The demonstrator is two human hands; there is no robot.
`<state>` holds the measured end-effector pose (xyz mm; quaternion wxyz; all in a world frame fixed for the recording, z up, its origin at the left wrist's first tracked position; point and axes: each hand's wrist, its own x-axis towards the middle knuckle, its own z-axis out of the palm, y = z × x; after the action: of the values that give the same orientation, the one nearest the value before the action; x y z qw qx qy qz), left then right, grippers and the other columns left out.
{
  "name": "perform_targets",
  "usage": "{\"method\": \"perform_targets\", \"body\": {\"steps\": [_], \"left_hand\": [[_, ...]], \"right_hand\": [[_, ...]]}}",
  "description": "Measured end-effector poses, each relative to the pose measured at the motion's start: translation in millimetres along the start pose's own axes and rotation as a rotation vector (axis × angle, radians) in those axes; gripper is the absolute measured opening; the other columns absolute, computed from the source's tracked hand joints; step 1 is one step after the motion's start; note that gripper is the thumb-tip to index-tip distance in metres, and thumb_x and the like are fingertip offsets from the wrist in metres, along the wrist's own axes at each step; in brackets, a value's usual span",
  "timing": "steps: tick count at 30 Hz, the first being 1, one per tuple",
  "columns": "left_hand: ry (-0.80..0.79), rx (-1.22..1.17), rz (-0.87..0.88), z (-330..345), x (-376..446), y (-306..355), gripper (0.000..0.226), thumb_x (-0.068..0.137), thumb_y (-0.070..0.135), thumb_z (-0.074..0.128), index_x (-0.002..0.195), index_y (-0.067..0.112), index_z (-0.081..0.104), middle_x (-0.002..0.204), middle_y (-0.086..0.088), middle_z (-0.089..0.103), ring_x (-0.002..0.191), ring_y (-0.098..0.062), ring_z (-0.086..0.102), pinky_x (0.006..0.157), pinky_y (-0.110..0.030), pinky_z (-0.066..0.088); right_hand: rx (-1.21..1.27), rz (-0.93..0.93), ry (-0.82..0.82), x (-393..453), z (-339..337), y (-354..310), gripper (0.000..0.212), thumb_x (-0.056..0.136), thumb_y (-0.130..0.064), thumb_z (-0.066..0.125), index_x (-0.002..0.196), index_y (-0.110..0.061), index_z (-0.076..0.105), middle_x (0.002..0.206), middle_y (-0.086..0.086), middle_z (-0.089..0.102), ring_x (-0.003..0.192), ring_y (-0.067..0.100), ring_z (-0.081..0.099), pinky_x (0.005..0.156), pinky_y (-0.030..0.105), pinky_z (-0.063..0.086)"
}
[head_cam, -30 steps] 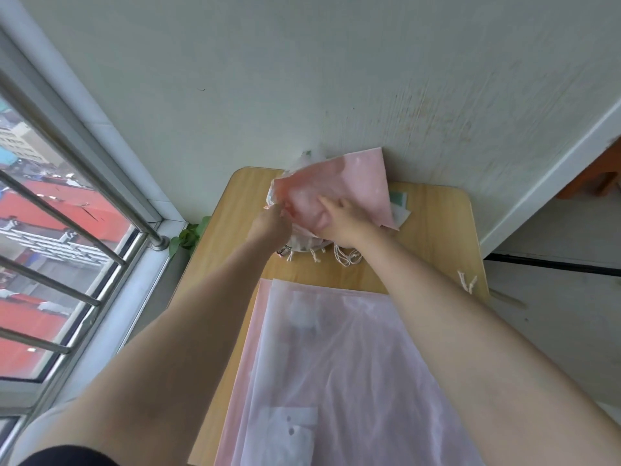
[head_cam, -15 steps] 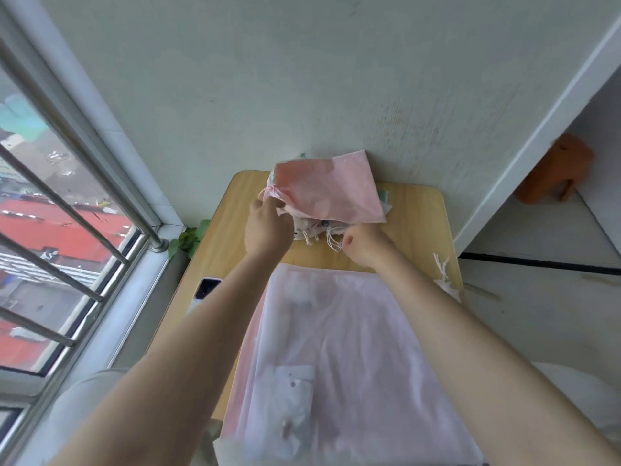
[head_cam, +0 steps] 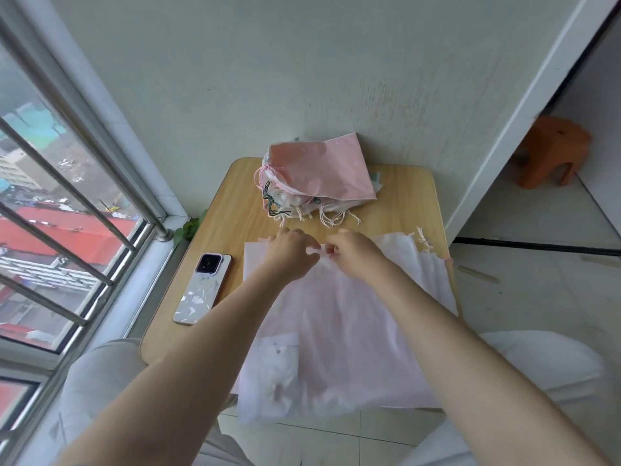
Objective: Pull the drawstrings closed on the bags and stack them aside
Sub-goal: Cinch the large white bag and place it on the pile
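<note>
A stack of closed drawstring bags (head_cam: 321,179) lies at the far side of the small wooden table (head_cam: 235,210), a pink bag on top and loose cord ends hanging toward me. A pile of flat pale pink and white bags (head_cam: 339,324) covers the near part of the table. My left hand (head_cam: 290,253) and my right hand (head_cam: 354,252) meet at the top edge of the uppermost flat bag. Both pinch the fabric there with curled fingers, close together.
A phone (head_cam: 203,287) in a patterned case lies on the table left of the flat bags. A barred window (head_cam: 67,210) runs along the left. The wall stands behind the table. An orange stool (head_cam: 551,153) sits on the floor at right. My knees show below the table.
Both hands left the pink bag on the far stack and came back toward me. They now pinch the top edge of the uppermost flat bag. The camera tilted down, showing the phone.
</note>
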<state>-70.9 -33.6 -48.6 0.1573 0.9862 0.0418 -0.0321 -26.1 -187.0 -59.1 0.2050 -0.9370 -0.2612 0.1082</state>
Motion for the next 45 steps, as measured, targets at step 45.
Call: {"method": "perform_targets", "body": {"steps": [45], "left_hand": [[0.211,-0.467,-0.147,-46,-28,-37,0.025,0.091,0.03,0.051,0.081,0.014,0.067,0.071,0.001,0.067,0.069,-0.018,0.06,0.06,-0.031,0.047]], "right_hand": [[0.186,0.023,0.027,10,20,-89,0.017,0.092,-0.016,0.052,0.101,-0.01,0.065,0.104,0.01,0.069,0.103,0.029,0.062,0.07,0.025,0.037]]}}
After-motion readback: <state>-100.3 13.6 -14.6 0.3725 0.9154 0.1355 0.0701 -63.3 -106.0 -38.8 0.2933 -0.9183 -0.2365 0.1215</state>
